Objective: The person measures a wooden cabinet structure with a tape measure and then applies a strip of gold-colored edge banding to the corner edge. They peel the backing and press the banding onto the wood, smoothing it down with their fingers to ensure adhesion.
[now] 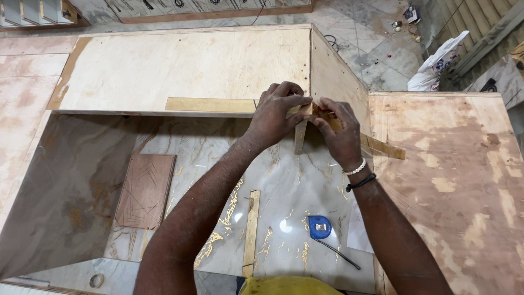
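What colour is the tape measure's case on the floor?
Blue, with a light patch on top: the tape measure shows in the head view.

Plywood panels (185,68): pale, matt, raw grain, blotchy at the left edge. Right-hand plywood sheet (458,180): pinker, rough, with patchy light scuffs. Floor (284,180): polished marble-look tile, glossy, gold veining, bright lamp reflection. Small board (145,190) on the floor: reddish wood, matt, scratched. Thin wooden strip (301,136) pinched between left hand (275,112) and right hand (338,131): bare, dull, unfinished. Second strip (251,232) near the floor's near edge: same raw wood. Tape measure (319,226): blue plastic case, slight sheen. Both hands dusted with fine pale sawdust.
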